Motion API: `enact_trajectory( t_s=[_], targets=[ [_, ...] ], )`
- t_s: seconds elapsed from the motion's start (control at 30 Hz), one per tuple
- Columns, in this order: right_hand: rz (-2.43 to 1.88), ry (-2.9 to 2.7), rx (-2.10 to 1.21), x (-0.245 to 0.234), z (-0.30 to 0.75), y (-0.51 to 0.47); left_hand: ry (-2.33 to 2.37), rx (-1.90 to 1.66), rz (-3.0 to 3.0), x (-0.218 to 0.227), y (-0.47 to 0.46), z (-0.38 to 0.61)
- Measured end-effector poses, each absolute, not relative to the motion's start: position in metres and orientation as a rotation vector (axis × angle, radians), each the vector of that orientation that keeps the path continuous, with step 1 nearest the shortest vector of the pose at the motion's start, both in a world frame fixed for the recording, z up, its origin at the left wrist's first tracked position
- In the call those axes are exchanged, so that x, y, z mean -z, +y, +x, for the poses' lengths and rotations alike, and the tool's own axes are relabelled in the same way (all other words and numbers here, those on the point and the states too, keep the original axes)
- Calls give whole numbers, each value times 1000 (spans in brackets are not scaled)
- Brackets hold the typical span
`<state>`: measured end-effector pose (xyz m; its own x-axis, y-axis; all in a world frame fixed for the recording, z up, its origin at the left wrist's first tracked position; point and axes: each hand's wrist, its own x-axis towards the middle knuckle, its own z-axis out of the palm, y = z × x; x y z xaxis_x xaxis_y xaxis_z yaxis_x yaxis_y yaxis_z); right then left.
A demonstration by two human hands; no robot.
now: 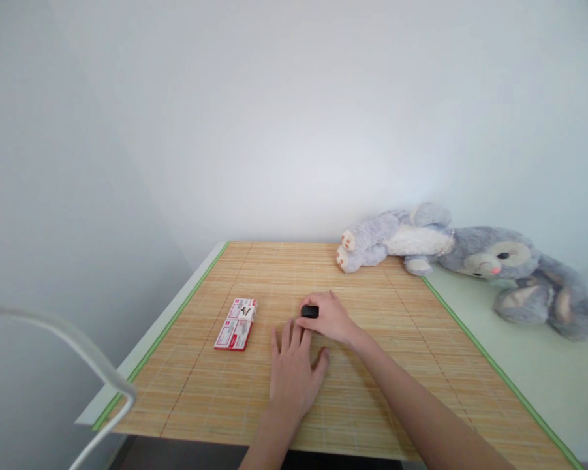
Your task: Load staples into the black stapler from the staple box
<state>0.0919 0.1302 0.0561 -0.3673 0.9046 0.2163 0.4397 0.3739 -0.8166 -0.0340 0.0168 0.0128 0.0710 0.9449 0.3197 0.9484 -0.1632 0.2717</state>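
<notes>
My right hand (329, 318) reaches in from the right, thumb and fingers curled around a small black object (310, 312) with rounded edges. Its far side is hidden by my fingers, so its exact kind does not show. Just below it, my left hand (294, 375) lies palm down on the bamboo mat (372, 391), fingers spread and thumb apart. The left fingertips come right up to the right hand's thumb and the black object. Left of both hands, small red-and-white cardboard boxes (235, 324) lie side by side on the mat, a few printed with a small picture.
A grey plush rabbit (421, 241) lies on its side along the back right, its head and ears over a pale green surface (533, 378). A white cable (92, 352) hangs at the left front. The wall (274, 130) rises behind the table.
</notes>
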Motion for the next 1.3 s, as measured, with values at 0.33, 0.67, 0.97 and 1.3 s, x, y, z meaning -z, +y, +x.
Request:
enact_trajectory(
  t_s=[0.33, 0.67, 0.97, 1.3],
  targets=[
    [-974, -913, -997, -37, 130, 132, -2085, 647, -2227, -9, 18, -31],
    [-934, -526, -1169, -23, 180, 104, -2075, 1004, -2195, -9, 21, -70],
    [-1299, -999, -783, -23, 187, 26, -2331, 706, -1687, -20, -12, -148],
    [-1368, -1572, -1531, -25, 154, 46, -1977, 1249, -2852, -22, 22, -74]
  ],
)
